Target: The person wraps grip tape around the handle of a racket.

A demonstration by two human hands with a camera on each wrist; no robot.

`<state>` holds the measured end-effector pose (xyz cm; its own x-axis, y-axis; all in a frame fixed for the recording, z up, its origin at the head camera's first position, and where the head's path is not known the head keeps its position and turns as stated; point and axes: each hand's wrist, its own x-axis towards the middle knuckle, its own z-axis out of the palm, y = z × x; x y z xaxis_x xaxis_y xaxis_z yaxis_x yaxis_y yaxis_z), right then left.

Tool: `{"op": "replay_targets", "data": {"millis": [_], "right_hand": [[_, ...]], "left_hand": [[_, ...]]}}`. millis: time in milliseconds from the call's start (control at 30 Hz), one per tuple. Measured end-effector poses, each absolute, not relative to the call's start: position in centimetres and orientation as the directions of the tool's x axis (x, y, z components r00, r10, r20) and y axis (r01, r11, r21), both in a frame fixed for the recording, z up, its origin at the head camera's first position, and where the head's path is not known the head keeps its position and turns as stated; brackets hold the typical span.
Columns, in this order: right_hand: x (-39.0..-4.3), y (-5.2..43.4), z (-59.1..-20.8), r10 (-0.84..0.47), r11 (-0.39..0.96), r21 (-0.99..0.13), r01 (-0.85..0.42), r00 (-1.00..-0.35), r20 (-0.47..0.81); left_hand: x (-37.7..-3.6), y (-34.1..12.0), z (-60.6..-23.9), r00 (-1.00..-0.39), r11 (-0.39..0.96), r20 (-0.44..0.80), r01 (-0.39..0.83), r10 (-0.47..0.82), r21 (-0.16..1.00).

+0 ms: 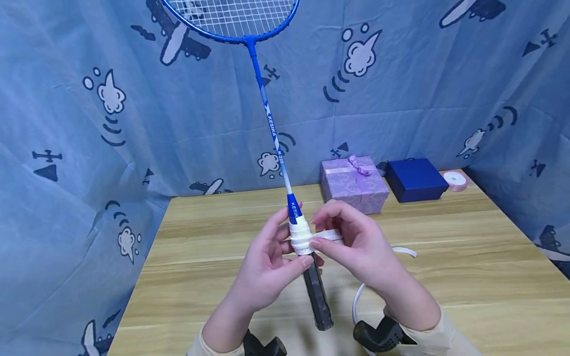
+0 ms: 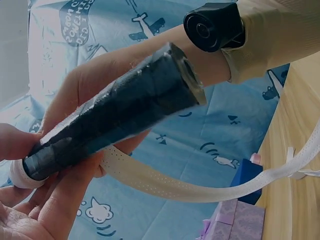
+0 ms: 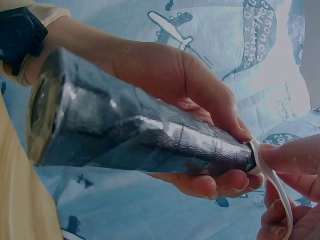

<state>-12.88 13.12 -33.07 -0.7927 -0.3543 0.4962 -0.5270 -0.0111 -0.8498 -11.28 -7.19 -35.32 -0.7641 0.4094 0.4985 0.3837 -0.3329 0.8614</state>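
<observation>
A blue badminton racket (image 1: 272, 123) stands tilted, its strung head up and its black handle (image 1: 318, 299) down. White perforated grip tape (image 1: 301, 236) is wound round the upper part of the handle, below the blue cone. My left hand (image 1: 267, 262) holds the handle at the wound part, thumb in front and fingers behind. Just to the right, my right hand (image 1: 356, 242) pinches the tape between thumb and fingers close to the handle. In the left wrist view the loose tape (image 2: 165, 181) trails away from the handle. The bare black handle (image 3: 145, 127) fills the right wrist view.
At the back of the wooden table (image 1: 213, 257) stand a purple gift box (image 1: 356, 185) with a bow, a dark blue box (image 1: 416, 179) and a pink ribbon roll (image 1: 455, 180). Loose tape (image 1: 358, 301) lies by my right forearm. A printed blue curtain (image 1: 213, 123) hangs behind.
</observation>
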Motion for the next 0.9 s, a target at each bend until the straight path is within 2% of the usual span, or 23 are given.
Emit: {"op": "replay_targets", "data": {"millis": [200,600,733,900], "right_hand": [[-13.0,13.22,-33.17,-0.351,-0.001,-0.829,-0.559,-0.776,0.524],[-13.68,13.09,-33.56,-0.413,-0.098,-0.89,-0.446,-0.796,0.444],[-13.6,13.07,-33.55,-0.425,-0.117,-0.911,-0.395,-0.809,0.405],[-13.58,13.11,-33.66,-0.433,-0.125,-0.908,-0.399,-0.802,0.412]], "left_hand": [[-11.37,-7.13,-35.36,-0.76,-0.34,0.495,0.373,0.422,0.863],[-11.09,-7.23,-35.07,-0.776,-0.386,0.47,0.316,0.42,0.867],[-11.22,-7.3,-35.07,-0.758,-0.422,0.484,0.302,0.438,0.855],[-11.37,-7.43,-35.17,-0.719,-0.46,0.506,0.287,0.477,0.84]]}}
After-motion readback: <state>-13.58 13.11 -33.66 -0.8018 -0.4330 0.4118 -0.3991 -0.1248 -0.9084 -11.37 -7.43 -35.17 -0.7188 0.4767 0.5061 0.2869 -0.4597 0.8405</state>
